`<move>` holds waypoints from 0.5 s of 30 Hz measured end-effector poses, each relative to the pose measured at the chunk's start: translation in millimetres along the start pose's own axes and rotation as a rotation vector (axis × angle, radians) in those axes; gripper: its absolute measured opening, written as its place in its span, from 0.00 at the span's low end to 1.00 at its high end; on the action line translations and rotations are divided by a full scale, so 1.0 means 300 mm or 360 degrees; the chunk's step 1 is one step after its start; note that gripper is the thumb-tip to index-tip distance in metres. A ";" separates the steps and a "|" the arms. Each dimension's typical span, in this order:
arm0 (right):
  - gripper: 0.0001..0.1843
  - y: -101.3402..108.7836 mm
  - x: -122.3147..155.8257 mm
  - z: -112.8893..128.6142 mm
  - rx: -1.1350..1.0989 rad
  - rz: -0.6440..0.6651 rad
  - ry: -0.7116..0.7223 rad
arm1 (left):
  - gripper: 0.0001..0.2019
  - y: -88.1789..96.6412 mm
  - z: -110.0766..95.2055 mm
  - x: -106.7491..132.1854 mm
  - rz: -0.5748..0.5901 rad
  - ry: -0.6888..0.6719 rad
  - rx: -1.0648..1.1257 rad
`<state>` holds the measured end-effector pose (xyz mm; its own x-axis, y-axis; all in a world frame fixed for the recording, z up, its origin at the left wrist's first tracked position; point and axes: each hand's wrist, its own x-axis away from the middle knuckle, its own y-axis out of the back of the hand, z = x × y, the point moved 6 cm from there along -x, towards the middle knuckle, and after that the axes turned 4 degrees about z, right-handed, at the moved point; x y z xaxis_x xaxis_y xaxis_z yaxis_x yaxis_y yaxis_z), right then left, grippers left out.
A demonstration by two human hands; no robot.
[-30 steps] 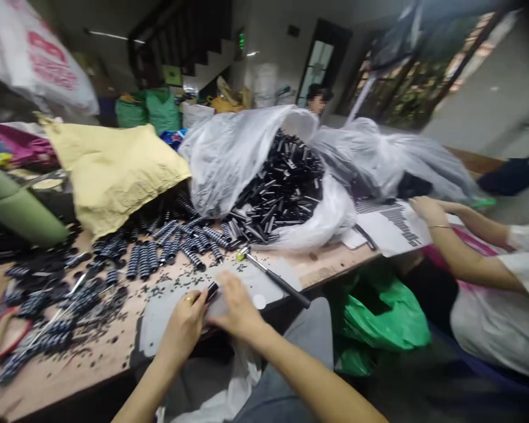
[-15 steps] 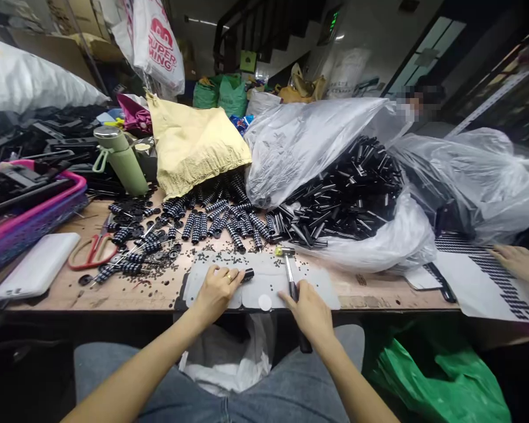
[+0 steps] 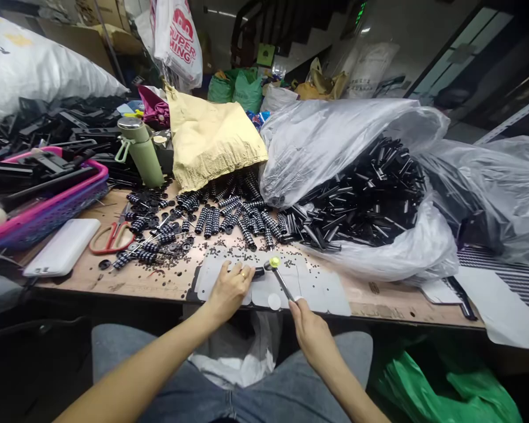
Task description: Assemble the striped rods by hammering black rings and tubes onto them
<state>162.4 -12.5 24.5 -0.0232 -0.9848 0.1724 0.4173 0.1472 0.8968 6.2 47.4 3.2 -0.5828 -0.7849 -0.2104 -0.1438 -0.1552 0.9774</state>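
My left hand (image 3: 230,292) is closed around a short black tube (image 3: 258,272), whose right end sticks out past the fingers. It rests low over the grey plate (image 3: 308,288) at the table's front edge. My right hand (image 3: 312,333) grips a small hammer (image 3: 283,283) by its handle. The hammer's yellow-faced head (image 3: 274,262) is just right of the tube's end; whether they touch I cannot tell. Tiny dark rings lie scattered on and behind the plate. Behind them are ribbed black-and-silver grips (image 3: 247,229).
A plastic bag (image 3: 335,153) spills black tubes (image 3: 374,200) at right. A yellow sack (image 3: 216,141) stands behind the grips. To the left are red-handled scissors (image 3: 110,239), a white flat box (image 3: 62,248), a green flask (image 3: 144,155) and a pink-rimmed basket (image 3: 101,170).
The hammer has swung left and its head has turned toward the tube's end. My left hand still holds the tube. Another person's hand at the far right has left the view, which has shifted.
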 end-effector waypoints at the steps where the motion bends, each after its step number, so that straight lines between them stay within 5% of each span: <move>1: 0.19 0.016 0.003 0.019 -0.0025 -0.0015 0.0024 | 0.19 -0.005 -0.018 0.000 0.0002 0.0009 -0.0009; 5: 0.20 0.082 0.029 0.137 -0.0231 -0.0227 0.0303 | 0.32 -0.042 -0.089 0.007 -0.0002 0.0046 0.0002; 9: 0.21 -0.023 0.024 0.221 0.0057 0.0026 0.0442 | 0.28 -0.092 -0.108 0.007 -0.0033 -0.0002 -0.0009; 12: 0.20 -0.084 0.004 0.214 0.0196 0.0223 0.0391 | 0.24 -0.087 -0.083 -0.014 -0.0089 -0.0032 0.0067; 15: 0.21 -0.036 -0.023 0.158 0.0133 0.0115 0.0253 | 0.19 -0.041 -0.056 -0.026 -0.0016 0.0090 0.0265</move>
<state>115.0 -3.0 32.9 0.1505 -0.9727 0.1769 0.3358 0.2186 0.9162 26.1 45.4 -6.8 -0.5356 -0.8170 -0.2137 -0.2824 -0.0653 0.9571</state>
